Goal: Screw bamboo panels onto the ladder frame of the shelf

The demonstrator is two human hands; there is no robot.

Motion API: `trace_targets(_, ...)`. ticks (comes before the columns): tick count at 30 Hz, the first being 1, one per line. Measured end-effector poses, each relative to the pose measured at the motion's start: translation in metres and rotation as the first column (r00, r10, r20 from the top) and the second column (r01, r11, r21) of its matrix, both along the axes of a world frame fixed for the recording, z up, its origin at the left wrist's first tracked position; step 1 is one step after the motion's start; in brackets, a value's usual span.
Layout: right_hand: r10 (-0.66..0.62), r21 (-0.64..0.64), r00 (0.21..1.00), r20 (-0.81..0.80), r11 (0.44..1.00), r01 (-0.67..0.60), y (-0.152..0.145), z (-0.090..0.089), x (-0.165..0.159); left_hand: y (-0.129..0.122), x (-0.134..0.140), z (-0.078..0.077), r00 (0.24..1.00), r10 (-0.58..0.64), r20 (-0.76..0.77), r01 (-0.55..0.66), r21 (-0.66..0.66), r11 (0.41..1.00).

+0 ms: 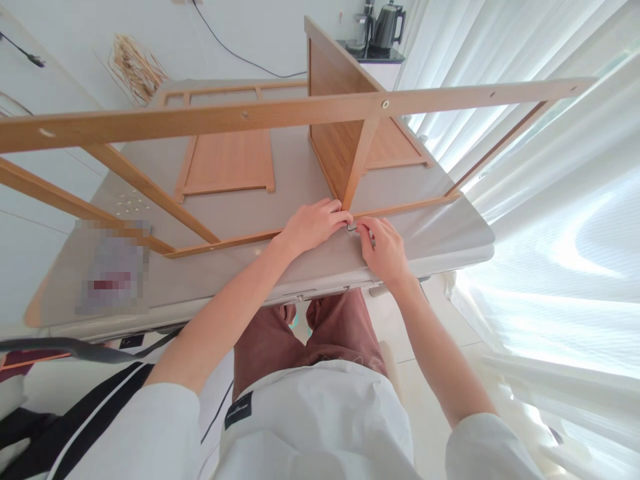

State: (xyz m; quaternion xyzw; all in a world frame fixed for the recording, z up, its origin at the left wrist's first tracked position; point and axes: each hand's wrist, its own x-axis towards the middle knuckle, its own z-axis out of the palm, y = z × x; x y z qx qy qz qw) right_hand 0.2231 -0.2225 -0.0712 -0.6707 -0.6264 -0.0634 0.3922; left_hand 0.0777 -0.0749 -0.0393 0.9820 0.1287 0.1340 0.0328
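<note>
A wooden shelf frame (200,123) stands on the table, with an upright wooden panel (337,80) joined across its middle. At the foot of the near crosspiece (361,163), my left hand (311,227) is closed on the joint, fingers curled over the wood. Just to the right, my right hand (386,252) pinches a small bent metal hex key (351,229). Its short end meets the lower rail close to my left fingertips. The exact seat of the key's tip is hidden by the fingers.
Flat wooden panels (230,160) lie on the grey table (293,160) behind the frame. Small hardware pieces (129,203) and a blurred packet (115,267) are at the left. A kettle (387,27) stands at the back; white curtains (560,253) hang at the right.
</note>
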Motion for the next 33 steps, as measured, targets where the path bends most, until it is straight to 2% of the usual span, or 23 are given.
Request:
trace_targets(7, 0.016, 0.043, 0.999, 0.031, 0.999, -0.018, 0.0018, 0.0017, -0.0018, 0.0002, -0.0001, -0.001, 1.0, -0.01, -0.005, 0.01, 0.015, 1.0)
trace_targets(21, 0.053, 0.006, 0.998, 0.041, 0.999, -0.053, 0.0046, 0.0081, 0.0011, -0.0001, -0.001, -0.0002, 1.0, -0.024, 0.019, 0.024, -0.004, 1.0)
trace_targets(33, 0.018, 0.028, 0.997, -0.077, 0.999, -0.015, 0.0065, 0.0011, 0.0035, -0.0023, -0.0016, 0.0002, 0.999, -0.021, 0.03, 0.022, -0.024, 0.999)
